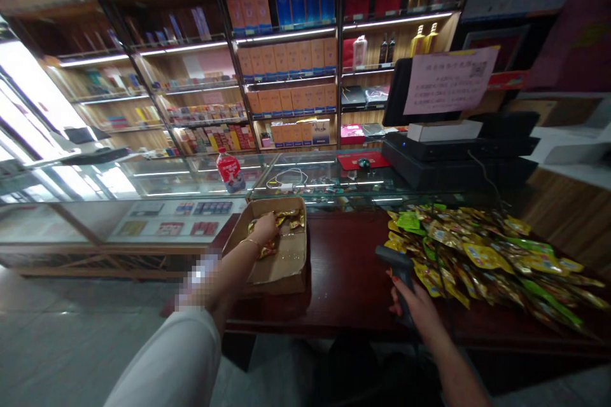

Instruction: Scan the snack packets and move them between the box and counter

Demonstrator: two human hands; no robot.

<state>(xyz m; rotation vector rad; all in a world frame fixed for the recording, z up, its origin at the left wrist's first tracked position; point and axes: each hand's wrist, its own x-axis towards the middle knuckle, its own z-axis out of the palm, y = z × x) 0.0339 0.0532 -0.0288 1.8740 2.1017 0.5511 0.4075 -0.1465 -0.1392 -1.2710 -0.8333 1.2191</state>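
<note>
My left hand (266, 227) reaches down into an open cardboard carton (292, 253), just left of the middle of the frame, fingers turned down among the shiny gold snack packets (292, 219) at its far end. Blur and the back of my hand hide my fingertips, so I cannot tell whether they have closed on a packet or only rest against one. My right hand (414, 306), at lower right of centre, is wrapped round the handle of a handheld barcode scanner (395, 259), its head tilted toward the upper left of the frame. The carton sits on a dark red wooden tabletop (344, 254), and across its right side spreads a big heap of yellow, gold and green snack packets (477, 253), just beside the scanner, with a dark cord crossing it. Beyond the carton is a glass display counter (157, 175) bearing a red-labelled bottle (230, 172). I take the step in hand to be handling packets at the carton, scanner held up meanwhile. From here, I judge, the move calls for a sure pinch on a single packet, clear of its neighbours and the carton walls, with the scanner steady and off the heap.
</note>
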